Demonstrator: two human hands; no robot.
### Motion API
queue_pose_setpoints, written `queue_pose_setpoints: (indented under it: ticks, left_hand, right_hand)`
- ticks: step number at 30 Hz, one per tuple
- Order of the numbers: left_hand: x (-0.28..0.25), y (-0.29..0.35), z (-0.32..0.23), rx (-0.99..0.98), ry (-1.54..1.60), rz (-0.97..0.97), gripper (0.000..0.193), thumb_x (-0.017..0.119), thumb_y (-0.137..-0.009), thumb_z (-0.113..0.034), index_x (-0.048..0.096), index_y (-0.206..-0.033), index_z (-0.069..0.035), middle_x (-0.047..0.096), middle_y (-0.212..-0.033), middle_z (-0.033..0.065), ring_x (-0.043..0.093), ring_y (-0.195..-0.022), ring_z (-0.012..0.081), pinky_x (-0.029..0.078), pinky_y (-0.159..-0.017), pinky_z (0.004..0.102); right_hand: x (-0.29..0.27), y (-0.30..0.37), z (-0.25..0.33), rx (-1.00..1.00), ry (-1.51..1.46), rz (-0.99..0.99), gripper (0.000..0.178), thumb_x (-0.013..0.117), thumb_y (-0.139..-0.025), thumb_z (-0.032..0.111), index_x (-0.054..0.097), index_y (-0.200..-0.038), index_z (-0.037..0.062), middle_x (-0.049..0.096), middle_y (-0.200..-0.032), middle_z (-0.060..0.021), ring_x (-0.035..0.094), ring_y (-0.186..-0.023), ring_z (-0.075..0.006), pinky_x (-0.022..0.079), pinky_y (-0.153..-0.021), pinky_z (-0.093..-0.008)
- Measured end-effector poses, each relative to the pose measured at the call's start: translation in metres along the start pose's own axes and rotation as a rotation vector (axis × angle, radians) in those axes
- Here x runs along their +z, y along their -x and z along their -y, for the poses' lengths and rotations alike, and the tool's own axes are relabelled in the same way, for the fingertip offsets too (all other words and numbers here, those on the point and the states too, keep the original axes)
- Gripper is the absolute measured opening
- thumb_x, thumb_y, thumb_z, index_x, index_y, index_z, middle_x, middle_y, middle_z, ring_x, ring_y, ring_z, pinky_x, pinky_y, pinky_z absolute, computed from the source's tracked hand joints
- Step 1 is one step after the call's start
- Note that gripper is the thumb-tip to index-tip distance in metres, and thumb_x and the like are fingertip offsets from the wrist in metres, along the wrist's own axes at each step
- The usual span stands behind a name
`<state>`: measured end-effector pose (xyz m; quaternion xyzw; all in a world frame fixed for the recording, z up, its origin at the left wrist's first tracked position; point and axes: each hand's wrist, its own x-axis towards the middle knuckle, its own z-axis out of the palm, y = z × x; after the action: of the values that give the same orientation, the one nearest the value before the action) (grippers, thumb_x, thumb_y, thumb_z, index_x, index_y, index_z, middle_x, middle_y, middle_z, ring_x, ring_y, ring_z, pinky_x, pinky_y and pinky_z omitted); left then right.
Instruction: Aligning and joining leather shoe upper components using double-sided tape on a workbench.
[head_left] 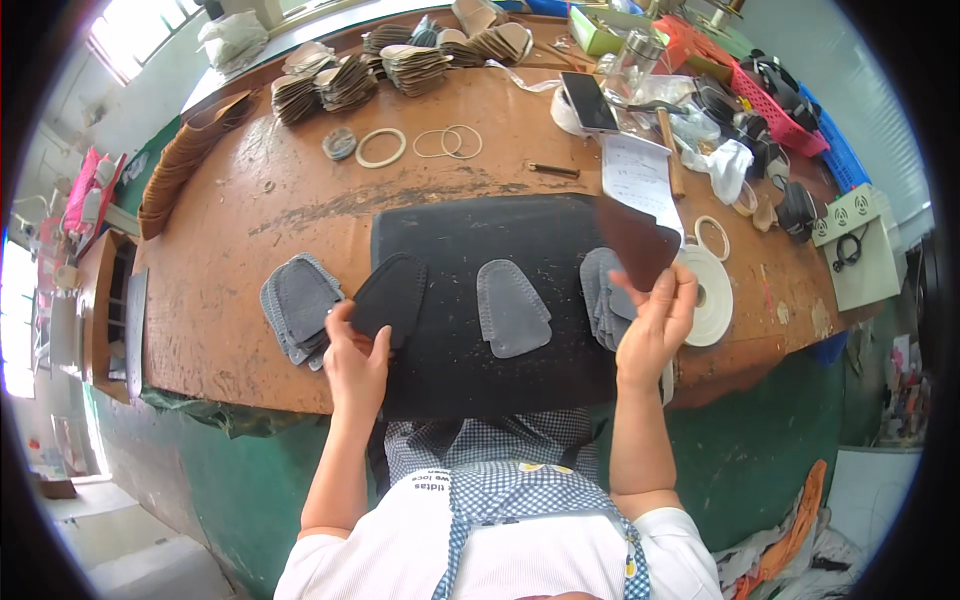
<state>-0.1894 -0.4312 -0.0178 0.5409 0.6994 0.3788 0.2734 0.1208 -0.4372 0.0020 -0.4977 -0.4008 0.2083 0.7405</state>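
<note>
My left hand (357, 362) pinches the lower edge of a black shoe-upper piece (396, 292) with a stitched or punched rim. That piece lies partly over the left end of a black mat (455, 385), beside a pile of grey shoe-upper pieces (300, 298). One grey shoe-upper piece (513, 312) rests flat on the mat between my hands. Raised above the mat's right end, my right hand (655, 335) grips a brown leather piece (640, 242) between thumb and fingers. Below it sits a second pile of grey pieces (600, 300), partly hidden by this hand.
Bundles of stacked leather pieces (415, 68) line the far edge. A phone (588, 101), a written sheet (638, 172) and a white tape roll (708, 297) lie to the right. Beyond are a glass jar (636, 62) and a pink basket (775, 108). Rings (381, 148) lie behind the mat.
</note>
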Motion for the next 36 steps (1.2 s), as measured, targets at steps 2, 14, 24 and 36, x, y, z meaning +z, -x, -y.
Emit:
queue_pose_setpoints:
  ticks: [2,14,24,36]
  left_hand:
    - [0.002,0.010,-0.015,0.107,-0.354,-0.143,0.047,0.080,-0.084,-0.005,0.058,-0.126,0.002,0.065,-0.115,0.0167,0.065,-0.105,0.0336,0.055,-0.090,0.0441]
    - [0.079,0.037,-0.022,0.981,-0.229,0.251,0.024,0.080,-0.074,-0.003,0.070,-0.096,-0.004,0.065,-0.097,0.0077,0.065,-0.090,0.0256,0.055,-0.078,0.0367]
    - [0.071,0.017,-0.024,1.034,-0.223,0.420,0.019,0.080,-0.076,-0.005,0.072,-0.094,-0.004,0.066,-0.093,0.0048,0.065,-0.079,0.0227,0.056,-0.068,0.0343]
    - [0.065,0.013,-0.033,1.093,-0.216,0.501,0.022,0.080,-0.074,-0.001,0.071,-0.094,-0.004,0.067,-0.090,0.0071,0.067,-0.076,0.0251,0.056,-0.065,0.0357]
  right_hand:
    - [-0.009,0.003,0.000,-0.236,0.289,0.097,0.017,0.041,-0.111,0.009,0.052,-0.116,-0.0022,0.066,-0.122,-0.0181,0.068,-0.108,-0.0269,0.057,-0.096,-0.0391]
    - [0.001,0.036,-0.032,-0.530,0.743,0.935,0.018,0.067,-0.093,0.006,0.062,-0.110,0.0006,0.066,-0.129,-0.0162,0.062,-0.125,-0.0327,0.046,-0.110,-0.0484]
    - [-0.006,0.021,-0.027,-0.444,0.629,1.075,0.022,0.076,-0.086,0.013,0.068,-0.102,-0.0006,0.067,-0.130,-0.0151,0.062,-0.127,-0.0306,0.052,-0.105,-0.0433]
    - [-0.008,0.030,-0.038,-0.667,0.686,1.096,0.020,0.063,-0.088,0.010,0.069,-0.101,-0.0034,0.068,-0.126,-0.0196,0.065,-0.122,-0.0319,0.052,-0.105,-0.0424]
